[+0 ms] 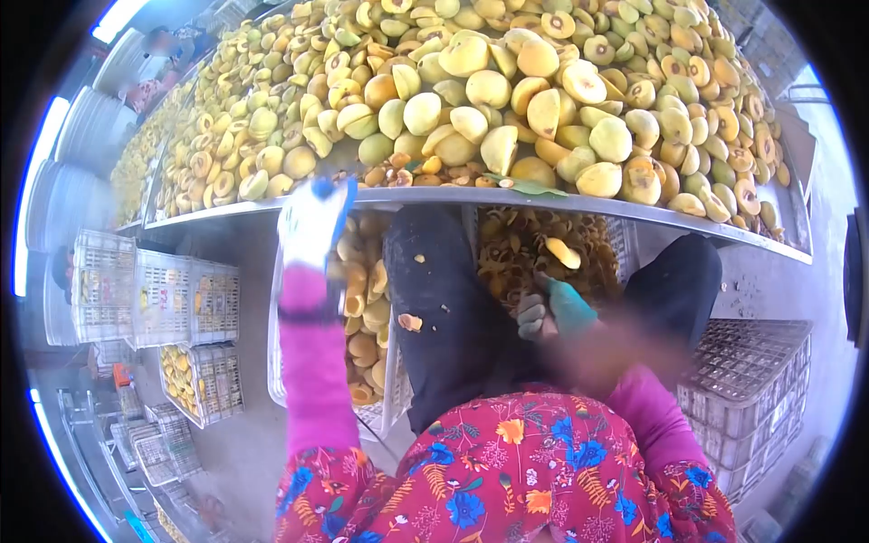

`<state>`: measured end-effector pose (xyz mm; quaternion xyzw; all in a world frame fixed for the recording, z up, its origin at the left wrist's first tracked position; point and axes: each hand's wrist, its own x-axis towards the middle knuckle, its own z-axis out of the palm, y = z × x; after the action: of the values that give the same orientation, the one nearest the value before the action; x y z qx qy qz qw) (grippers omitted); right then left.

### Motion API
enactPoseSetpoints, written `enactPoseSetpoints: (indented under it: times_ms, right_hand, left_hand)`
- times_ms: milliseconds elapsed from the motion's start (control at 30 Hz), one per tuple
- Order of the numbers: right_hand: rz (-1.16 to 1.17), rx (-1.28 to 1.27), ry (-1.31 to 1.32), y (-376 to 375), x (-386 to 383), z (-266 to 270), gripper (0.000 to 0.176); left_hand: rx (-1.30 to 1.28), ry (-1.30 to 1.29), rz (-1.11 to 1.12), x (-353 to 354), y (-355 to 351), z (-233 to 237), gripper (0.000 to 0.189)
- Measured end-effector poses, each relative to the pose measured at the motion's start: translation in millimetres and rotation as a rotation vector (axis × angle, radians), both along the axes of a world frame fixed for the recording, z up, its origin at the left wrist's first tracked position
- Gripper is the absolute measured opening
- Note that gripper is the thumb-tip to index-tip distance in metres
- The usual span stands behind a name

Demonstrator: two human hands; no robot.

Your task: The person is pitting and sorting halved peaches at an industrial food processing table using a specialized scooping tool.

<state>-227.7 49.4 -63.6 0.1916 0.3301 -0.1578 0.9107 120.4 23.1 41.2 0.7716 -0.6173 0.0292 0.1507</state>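
My left hand (317,222), in a white and blue glove, is at the metal table's front edge, above a crate of cut yellow fruit (367,317). It is smeared by motion and its fingers are unclear. My right hand (552,312), in a teal and grey glove, is between my knees with its fingers curled; what it holds is hidden. Just above it is a yellow fruit piece (563,253), over a container of brownish scraps (511,244). Halved and whole fruit (489,89) lies heaped on the table (416,195).
Stacked white crates (163,290) stand at the left, with another crate of fruit (201,385) below them. More stacked crates (747,398) are at the right. A green leaf (534,187) lies at the table edge. Part of another person (158,68) shows far left.
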Motion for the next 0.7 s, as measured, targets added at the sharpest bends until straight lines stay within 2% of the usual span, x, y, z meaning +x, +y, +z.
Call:
enactPoseSetpoints:
  times_ms: [33,67,133,233,300,333,400,467,533,567,600,633,667,700]
  right_hand:
    - [-0.001,0.027,-0.043,0,-1,-10,0.040]
    - [-0.001,0.020,-0.031,-4,2,3,0.040]
    - [0.102,-0.313,0.019,-9,20,42,0.038]
    - [0.073,-0.400,0.037,-16,26,59,0.039]
    - [0.069,-0.516,0.074,-16,29,65,0.040]
    - [0.067,-0.517,0.067,-17,33,73,0.040]
    - [0.173,-1.044,0.454,-17,43,96,0.037]
    - [0.122,-1.043,0.429,-16,51,92,0.035]
    - [0.011,-1.503,0.662,-24,73,95,0.034]
    - [0.006,-1.499,0.669,-26,81,95,0.034]
    - [-0.027,-1.741,0.880,-28,88,94,0.033]
    - [-0.058,-1.978,1.103,-29,90,94,0.032]
    - [-0.053,-1.964,1.131,-28,87,94,0.032]
    - [0.007,-1.948,1.190,-27,84,95,0.032]
  left_hand:
    - [0.003,0.040,0.016,3,-7,-3,0.044]
    - [0.070,0.184,0.086,-15,-35,16,0.044]
    - [0.206,-0.041,0.145,-15,-96,-6,0.053]
    - [0.274,-0.008,0.049,11,-133,-31,0.057]
    - [0.403,-0.037,-0.104,19,-129,-19,0.063]
    - [0.417,0.038,-0.132,23,-119,-12,0.059]
    - [0.163,1.215,-0.095,48,-83,-20,0.051]
    - [0.104,1.860,-0.375,18,-50,-9,0.046]
    - [0.091,1.844,-0.364,-5,-40,0,0.051]
    - [-0.026,1.270,-0.388,-44,-22,16,0.050]
    - [-0.127,0.699,-0.393,-70,-13,22,0.050]
    - [-0.099,1.425,-0.375,-76,-18,3,0.047]
    - [-0.038,2.157,-0.308,-86,-22,-18,0.045]
    - [-0.165,1.484,-0.383,-106,-20,-22,0.042]
